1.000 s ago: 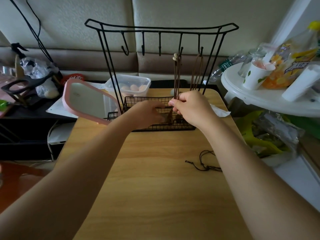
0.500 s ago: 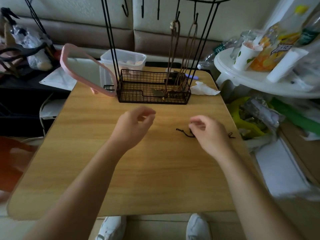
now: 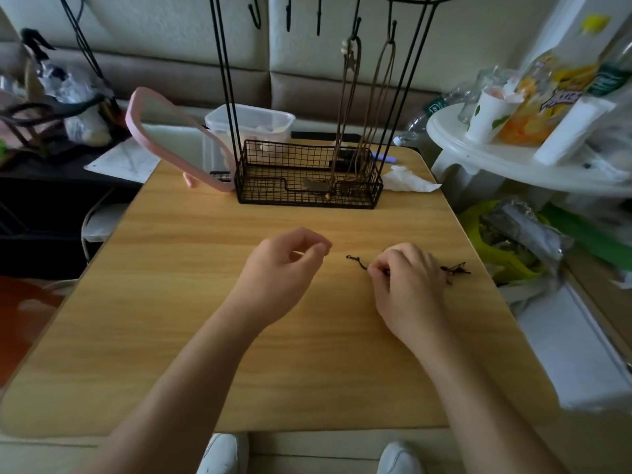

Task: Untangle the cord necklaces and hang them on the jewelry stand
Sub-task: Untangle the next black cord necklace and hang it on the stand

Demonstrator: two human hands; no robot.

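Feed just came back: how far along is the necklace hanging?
Done: two brown cord necklaces hang on the jewelry stand. In hand: the right hand pinches the dark cord lying on the table; the left hand hovers empty. Left: untangling and hanging it.

A light wooden tabletop with rounded corners (image 3: pixel 205 336) is filling the middle of the view. Behind it a padded cream and taupe panelled wall (image 3: pixel 307 73) is running across the room. To the right a round white plastic side table (image 3: pixel 478 155) is standing, crowded with clutter. Soft, dim daylight is falling evenly, and pale flooring (image 3: pixel 564 354) is showing lower right.
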